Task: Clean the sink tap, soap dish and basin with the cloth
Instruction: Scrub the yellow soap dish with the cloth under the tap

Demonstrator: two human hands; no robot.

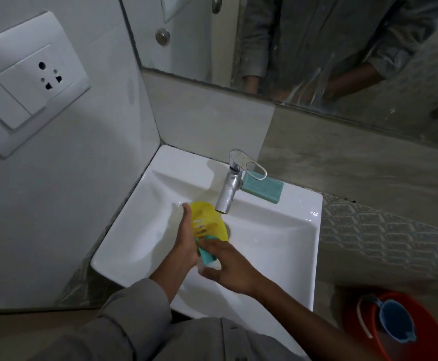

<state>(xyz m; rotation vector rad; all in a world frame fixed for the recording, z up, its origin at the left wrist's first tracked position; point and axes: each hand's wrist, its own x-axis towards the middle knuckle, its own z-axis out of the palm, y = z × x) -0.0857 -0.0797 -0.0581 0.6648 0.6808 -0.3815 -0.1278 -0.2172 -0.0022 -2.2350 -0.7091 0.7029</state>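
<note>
Socket plate (pixel 23 82): on the wall at far left.
Left hand (pixel 185 239): reaches forward over the basin (pixel 277 238), fingers straight and pointing away, steadying the yellow soap dish (pixel 206 221) edge-up just below the tap's spout.
Cloth (pixel 207 254): teal, bunched against the near end of the soap dish, between both hands.
Right hand (pixel 228 268): comes in from the right, blurred, fingers curled round the cloth.
Tap (pixel 232 182): chrome, upright behind the dish.
Soap bar (pixel 263 188): teal, on the basin rim just right of the tap.
Bucket (pixel 400 327): orange, on the floor, blue mug inside.
</note>
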